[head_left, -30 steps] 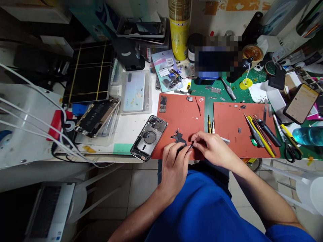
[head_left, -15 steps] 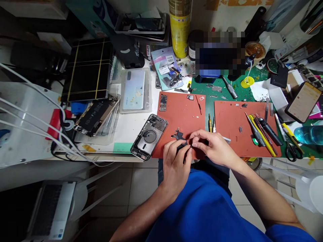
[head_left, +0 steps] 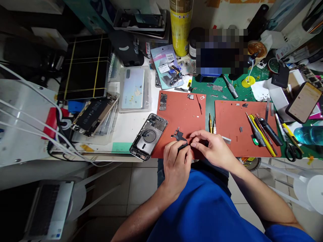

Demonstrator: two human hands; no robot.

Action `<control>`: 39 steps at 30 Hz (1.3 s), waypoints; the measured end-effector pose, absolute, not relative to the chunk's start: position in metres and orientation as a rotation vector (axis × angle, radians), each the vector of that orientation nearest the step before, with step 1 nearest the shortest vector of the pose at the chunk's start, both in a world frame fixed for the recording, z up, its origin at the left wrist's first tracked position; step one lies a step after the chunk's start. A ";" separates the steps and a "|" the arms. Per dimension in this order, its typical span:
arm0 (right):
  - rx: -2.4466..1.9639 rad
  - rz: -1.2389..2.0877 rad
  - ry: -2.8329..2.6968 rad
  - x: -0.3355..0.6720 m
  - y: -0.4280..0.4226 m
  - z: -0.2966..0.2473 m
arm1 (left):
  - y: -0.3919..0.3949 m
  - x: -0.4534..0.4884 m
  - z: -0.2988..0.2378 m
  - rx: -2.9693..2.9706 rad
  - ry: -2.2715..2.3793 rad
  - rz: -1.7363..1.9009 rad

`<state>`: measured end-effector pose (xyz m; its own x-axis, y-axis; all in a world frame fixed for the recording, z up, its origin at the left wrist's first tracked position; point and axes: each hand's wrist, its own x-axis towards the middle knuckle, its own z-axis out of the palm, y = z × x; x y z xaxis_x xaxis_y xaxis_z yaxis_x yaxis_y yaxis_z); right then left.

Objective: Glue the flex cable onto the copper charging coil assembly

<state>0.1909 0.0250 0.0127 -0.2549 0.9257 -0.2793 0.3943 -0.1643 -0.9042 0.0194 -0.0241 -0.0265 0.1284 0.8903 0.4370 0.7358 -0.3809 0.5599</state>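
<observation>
My left hand (head_left: 177,161) is closed over a black flex cable part (head_left: 179,136) at the near edge of the left red mat (head_left: 184,116). Thin metallic-looking ends of this part stick out beyond my fingers, and the rest is hidden under them. Just to the right is my right hand (head_left: 214,148), its thumb and forefinger bent toward the part with a small gap between their tips. Nothing shows in that gap. An opened phone housing (head_left: 148,137) with a round coil lies tilted to the left of my left hand.
A logic board (head_left: 163,102) lies at the mat's far left corner. Two small screwdrivers (head_left: 210,123) stand between the mats. On the right mat are pry tools and a yellow-handled tool (head_left: 262,134), with scissors (head_left: 294,152) beyond. A boxed phone (head_left: 133,89) sits at the left.
My right thumb and forefinger have drawn slightly apart and away from my left fingertips. My left hand stays on the flex cable part, and the view has shifted a little.
</observation>
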 end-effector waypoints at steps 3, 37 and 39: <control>-1.495 1.436 -1.592 0.189 0.026 0.011 | -0.024 0.019 -0.026 2.195 1.597 1.096; -1.522 1.399 -1.565 0.178 0.025 0.015 | -0.024 0.005 -0.016 1.948 1.631 0.997; -1.492 1.362 -1.615 0.175 0.027 0.017 | -0.021 0.001 -0.014 1.842 1.620 0.965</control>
<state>0.1748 0.0274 0.0165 -0.2340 0.9439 -0.2329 0.3890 -0.1287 -0.9122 0.0006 -0.0212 -0.0136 0.0404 0.9824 0.1823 0.6282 -0.1669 0.7600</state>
